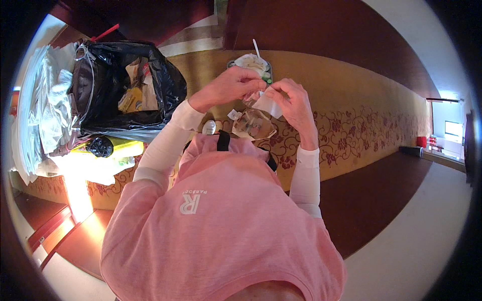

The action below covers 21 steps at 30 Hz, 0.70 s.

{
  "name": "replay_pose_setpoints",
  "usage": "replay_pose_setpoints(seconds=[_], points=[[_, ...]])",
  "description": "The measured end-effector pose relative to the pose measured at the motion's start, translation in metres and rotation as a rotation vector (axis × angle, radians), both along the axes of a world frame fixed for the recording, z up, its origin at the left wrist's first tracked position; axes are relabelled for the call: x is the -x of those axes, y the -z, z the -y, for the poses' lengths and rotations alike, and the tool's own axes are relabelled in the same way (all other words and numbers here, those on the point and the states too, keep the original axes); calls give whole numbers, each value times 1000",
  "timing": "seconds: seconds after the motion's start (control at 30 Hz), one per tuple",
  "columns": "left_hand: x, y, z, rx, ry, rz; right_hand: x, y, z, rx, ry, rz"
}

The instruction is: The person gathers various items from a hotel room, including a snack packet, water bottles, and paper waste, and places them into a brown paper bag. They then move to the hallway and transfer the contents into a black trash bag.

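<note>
White logo (pixel 189 204) with small white lettering (pixel 195 191) on chest of pink shirt (pixel 226 241).

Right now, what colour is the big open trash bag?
The trash bag is black; head view shows it.

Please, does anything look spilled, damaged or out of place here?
Nothing clearly stands out. The black bag holds jumbled waste, which seems ordinary. The white piece at the right hand is too unclear to judge.
</note>
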State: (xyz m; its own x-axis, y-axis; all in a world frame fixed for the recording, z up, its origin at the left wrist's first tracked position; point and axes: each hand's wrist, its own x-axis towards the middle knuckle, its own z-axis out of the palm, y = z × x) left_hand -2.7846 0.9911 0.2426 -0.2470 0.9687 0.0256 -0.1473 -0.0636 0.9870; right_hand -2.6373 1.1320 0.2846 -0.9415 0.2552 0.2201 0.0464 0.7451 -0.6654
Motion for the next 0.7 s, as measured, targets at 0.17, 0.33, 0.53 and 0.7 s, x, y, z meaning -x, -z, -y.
replay_pose_setpoints(seconds=[0.17, 0.33, 0.53, 0.7], points=[[-15, 9, -9, 47, -285, -263, 2, 6, 8, -179, -18, -78], [-34, 22, -16, 74, -482, -298, -2, 9, 18, -371, 10, -106], [-31, 24, -17, 60, -464, 65, -5, 20, 32, 377, 400, -128], [-31, 11, 3, 219, -135, 559, 6, 26, 30, 442, 654, -324]])
